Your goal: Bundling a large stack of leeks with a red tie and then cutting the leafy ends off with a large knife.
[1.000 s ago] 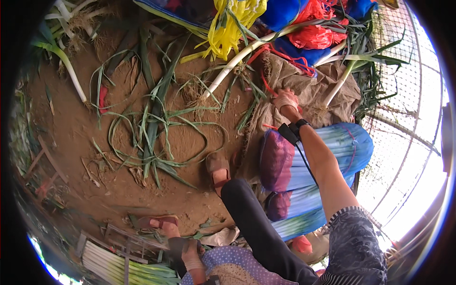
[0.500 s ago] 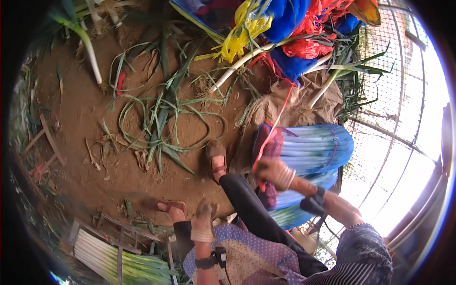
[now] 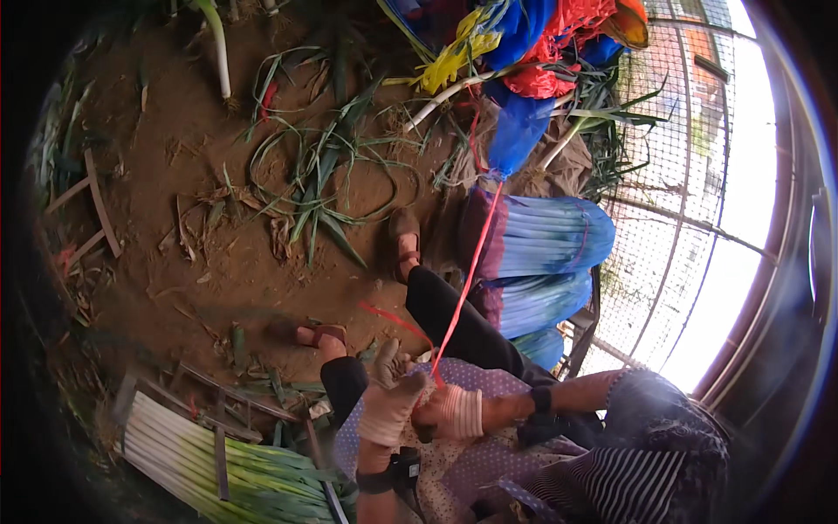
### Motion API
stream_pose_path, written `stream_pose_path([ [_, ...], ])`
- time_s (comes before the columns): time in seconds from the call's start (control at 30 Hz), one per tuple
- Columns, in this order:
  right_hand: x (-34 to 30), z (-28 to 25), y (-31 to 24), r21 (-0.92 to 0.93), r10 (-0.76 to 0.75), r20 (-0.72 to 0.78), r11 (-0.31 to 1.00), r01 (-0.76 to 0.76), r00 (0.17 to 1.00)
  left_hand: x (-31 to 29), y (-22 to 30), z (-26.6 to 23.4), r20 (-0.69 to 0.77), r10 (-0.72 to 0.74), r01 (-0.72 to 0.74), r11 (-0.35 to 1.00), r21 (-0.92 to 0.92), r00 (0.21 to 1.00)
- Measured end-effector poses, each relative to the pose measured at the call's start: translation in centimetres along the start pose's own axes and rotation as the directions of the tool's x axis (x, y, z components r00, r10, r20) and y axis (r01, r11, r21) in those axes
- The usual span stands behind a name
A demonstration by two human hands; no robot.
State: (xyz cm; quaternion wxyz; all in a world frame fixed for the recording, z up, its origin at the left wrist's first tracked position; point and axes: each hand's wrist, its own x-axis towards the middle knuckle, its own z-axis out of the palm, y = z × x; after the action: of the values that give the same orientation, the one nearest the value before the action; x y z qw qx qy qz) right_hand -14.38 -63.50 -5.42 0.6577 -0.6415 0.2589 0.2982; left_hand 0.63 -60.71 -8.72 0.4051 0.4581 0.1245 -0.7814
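A red plastic string (image 3: 472,275) runs taut from a blue plastic bag (image 3: 515,140) down to my lap. There my two gloved hands meet. My right hand (image 3: 436,412) is closed on the string, its fingers partly hidden behind the other hand. My left hand (image 3: 391,397), also gloved, is curled against it where the string comes in; its exact hold is partly hidden. A loose red strand trails out left above my hands. To the right of my knee lie leek bundles (image 3: 550,231) wrapped in blue and purple-edged plastic.
Red and yellow plastic bags (image 3: 458,52) are heaped at the far side. Loose leek leaves (image 3: 319,175) litter the earth floor. More leeks (image 3: 175,450) lie in a wooden frame (image 3: 222,463) at the lower left. Wire mesh (image 3: 655,210) stands along the right.
My right hand has moved from beside the wrapped leeks back to my lap, drawing the red string out longer. It now meets my left hand. The view has shifted slightly.
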Motion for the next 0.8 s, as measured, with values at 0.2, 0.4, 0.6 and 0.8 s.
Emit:
stream_pose_path([
  [0.2,-0.4,1.8,-1.5,-0.089,-0.131,-0.193,0.989,0.116,0.972,-0.5,1.3,1.0,0.089,-0.208,0.200,0.975,0.093,0.974],
  [0.4,-4.0,-3.1,-2.9,0.018,0.323,0.108,0.945,-0.326,0.940,0.5,-0.7,1.7,0.169,-0.240,0.257,0.962,-0.092,0.956],
  [0.6,-10.2,-11.0,13.5,-0.271,0.143,-0.551,0.901,-0.338,0.822,-1.2,0.9,4.5,0.335,-0.113,0.122,0.993,-0.005,0.935],
  [0.8,-8.9,-22.6,22.0,0.914,0.845,-0.280,0.089,0.396,0.456,-2.3,2.9,11.7,0.508,-0.535,0.574,0.813,0.094,0.675],
])
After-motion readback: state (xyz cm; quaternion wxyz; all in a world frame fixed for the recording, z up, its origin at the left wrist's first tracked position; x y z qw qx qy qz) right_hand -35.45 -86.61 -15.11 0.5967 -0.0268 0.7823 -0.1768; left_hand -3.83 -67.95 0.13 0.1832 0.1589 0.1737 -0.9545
